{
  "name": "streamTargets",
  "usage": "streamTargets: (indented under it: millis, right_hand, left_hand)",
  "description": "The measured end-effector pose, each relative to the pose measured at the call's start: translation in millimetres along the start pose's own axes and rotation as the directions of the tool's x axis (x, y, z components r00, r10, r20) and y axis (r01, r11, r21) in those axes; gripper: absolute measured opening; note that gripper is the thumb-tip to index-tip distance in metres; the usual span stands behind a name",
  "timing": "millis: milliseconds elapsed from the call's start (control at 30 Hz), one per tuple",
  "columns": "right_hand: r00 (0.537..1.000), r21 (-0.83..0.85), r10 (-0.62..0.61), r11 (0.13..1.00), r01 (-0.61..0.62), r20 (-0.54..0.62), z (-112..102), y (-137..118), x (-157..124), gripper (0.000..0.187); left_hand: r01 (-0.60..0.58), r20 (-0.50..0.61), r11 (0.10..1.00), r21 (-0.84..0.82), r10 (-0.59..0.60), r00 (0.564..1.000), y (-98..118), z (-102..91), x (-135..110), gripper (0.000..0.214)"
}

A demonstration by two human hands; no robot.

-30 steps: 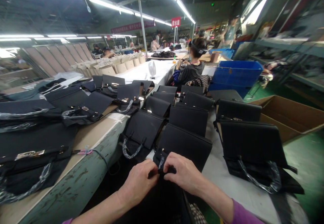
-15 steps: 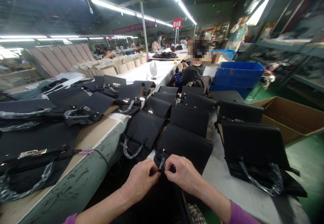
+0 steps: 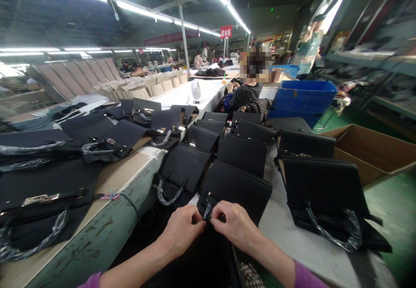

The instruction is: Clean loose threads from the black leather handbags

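Head view. The left hand [image 3: 180,229] and the right hand [image 3: 235,224] meet at the bottom centre of the frame, fingertips nearly touching. The fingers of both hands are pinched together on a small black strap piece with a glint of metal [image 3: 207,213] at the front lower edge of the nearest black leather handbag [image 3: 237,188]. That handbag stands directly ahead of the hands, its flap side rising away from them, at the near end of a row of like bags. What exactly lies between the fingertips is too small to tell.

Just left of it stands a second black handbag with a plastic-wrapped handle [image 3: 170,190]. To the right, on the white desk [image 3: 286,231], another black handbag with a wrapped handle [image 3: 328,201] sits apart from the hands. Further black bags run back in rows behind these.

Along the left runs a long worn green-edged desk [image 3: 107,227] carrying flat black handbags with metal clasps [image 3: 42,199]. A blue plastic crate [image 3: 303,95] and an open brown cardboard box [image 3: 370,149] stand to the right. A seated person in a striped top [image 3: 243,95] works farther back.
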State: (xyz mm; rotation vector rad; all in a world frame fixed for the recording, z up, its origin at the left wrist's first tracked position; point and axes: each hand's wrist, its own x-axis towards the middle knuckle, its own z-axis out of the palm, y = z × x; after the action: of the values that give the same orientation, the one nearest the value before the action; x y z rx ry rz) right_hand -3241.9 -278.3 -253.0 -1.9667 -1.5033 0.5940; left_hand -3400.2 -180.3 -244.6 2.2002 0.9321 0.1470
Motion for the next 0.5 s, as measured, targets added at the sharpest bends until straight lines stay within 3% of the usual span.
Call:
streamTargets:
  millis: [500]
  right_hand:
    - [0.988, -0.102, -0.056, 0.992, 0.071, 0.142, -12, -9, 1, 0.005]
  left_hand:
    - [-0.001, -0.016, 1.000, 0.011, 0.001, 1.000, 1, -3.1, -4, 0.011]
